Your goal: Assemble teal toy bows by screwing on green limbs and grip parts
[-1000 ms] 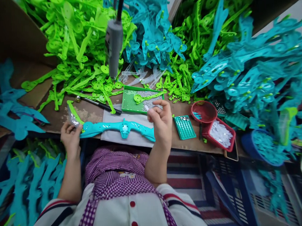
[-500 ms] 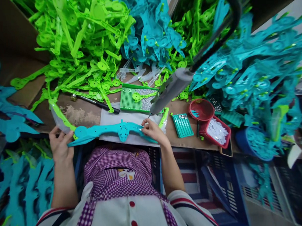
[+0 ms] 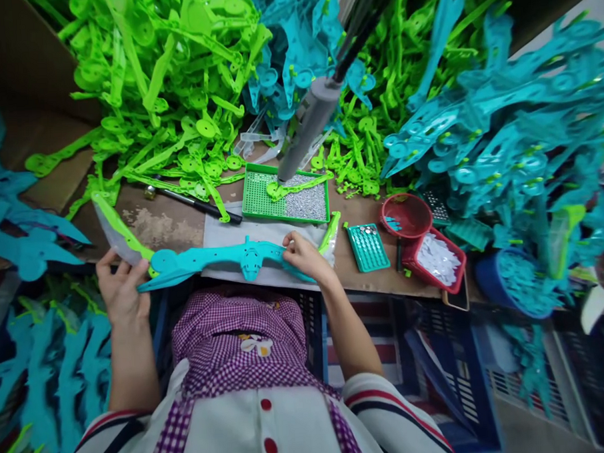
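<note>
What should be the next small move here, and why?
Probably let the right hand press gently on the blue part: the fingertips are near its right side, the left hand holds the clear-green limb at the other end, and the grey tool hangs apart.

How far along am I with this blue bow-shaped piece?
Seemingly partway. The left green-and-clear limb and right green-and-clear limb already sit at the ends of the blue bow-shaped piece. Your left hand holds the left end; your right hand is at the right. Whether either joint is fastened, I can't tell. Green parts left in the heap suggest plenty remains.
</note>
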`<control>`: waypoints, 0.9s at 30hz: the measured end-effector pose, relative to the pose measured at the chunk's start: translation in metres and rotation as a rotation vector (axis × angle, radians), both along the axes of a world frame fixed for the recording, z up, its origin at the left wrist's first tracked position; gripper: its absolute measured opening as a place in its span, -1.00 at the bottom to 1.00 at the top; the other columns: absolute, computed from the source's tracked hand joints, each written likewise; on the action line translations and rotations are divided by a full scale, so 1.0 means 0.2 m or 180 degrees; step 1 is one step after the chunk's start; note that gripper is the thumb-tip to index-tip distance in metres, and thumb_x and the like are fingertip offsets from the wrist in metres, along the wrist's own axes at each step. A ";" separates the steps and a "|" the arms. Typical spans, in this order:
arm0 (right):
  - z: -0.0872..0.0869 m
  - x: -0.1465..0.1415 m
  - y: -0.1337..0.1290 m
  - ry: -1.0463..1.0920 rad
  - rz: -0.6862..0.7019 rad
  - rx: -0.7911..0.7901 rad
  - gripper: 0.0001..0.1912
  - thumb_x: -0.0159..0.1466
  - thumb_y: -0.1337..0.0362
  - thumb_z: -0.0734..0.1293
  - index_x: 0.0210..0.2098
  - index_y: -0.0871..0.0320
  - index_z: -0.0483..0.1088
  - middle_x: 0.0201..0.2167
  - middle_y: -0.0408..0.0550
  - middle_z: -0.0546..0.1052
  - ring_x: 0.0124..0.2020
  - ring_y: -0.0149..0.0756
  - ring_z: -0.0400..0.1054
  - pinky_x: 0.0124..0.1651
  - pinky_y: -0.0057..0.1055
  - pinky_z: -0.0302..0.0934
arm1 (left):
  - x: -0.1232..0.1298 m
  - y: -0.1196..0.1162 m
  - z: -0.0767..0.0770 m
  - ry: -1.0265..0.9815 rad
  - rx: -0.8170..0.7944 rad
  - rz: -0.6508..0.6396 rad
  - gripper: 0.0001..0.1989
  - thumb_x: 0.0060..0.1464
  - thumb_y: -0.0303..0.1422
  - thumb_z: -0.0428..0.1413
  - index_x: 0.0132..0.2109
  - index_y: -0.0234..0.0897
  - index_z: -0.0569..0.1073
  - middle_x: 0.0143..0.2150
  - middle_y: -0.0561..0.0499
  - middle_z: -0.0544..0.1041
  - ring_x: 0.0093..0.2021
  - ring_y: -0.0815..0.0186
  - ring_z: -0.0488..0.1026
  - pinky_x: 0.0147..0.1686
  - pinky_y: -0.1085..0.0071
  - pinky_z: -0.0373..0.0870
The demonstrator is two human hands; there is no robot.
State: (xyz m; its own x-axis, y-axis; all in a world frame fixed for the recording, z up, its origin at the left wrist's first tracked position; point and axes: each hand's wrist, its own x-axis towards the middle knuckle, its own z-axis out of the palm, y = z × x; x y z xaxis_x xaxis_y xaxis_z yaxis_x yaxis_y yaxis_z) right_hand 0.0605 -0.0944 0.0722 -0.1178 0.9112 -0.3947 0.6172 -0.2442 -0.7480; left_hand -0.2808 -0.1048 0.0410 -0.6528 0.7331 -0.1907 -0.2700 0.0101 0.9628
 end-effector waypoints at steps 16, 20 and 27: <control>-0.18 -0.93 -0.19 0.3685 -0.0733 -0.2035 -0.53 0.06 -0.14 0.46 -0.33 0.13 0.39 -0.43 -0.15 0.52 -0.50 -0.45 0.35 -0.45 -0.49 0.27 | -0.06 -0.05 0.05 -0.0895 -0.0456 -0.1005 -0.56 -0.32 -0.42 0.32 -0.16 -0.28 0.52 -0.13 -0.09 0.62 0.02 0.15 0.53 0.00 0.32 0.48; -0.21 -1.04 -0.10 0.3777 -0.1048 -0.2338 -0.63 0.08 0.02 0.50 -0.32 0.16 0.41 -0.48 -0.17 0.55 -0.50 -0.43 0.45 -0.39 -0.48 0.40 | -0.06 -0.03 0.03 -0.1073 -0.0484 -0.0973 -0.59 -0.34 -0.42 0.31 -0.20 -0.28 0.52 -0.17 -0.06 0.62 0.01 0.13 0.53 -0.03 0.32 0.49; -0.24 -1.02 -0.10 0.3740 -0.1294 -0.2240 -0.70 0.09 0.09 0.49 -0.44 0.20 0.44 -0.60 -0.15 0.53 -0.61 -0.45 0.41 -0.49 -0.54 0.37 | -0.05 -0.01 -0.05 -0.1427 -0.0515 -0.0461 -0.72 -0.15 -0.34 0.32 -0.24 -0.29 0.51 -0.25 0.01 0.59 -0.13 0.26 0.55 -0.15 0.42 0.49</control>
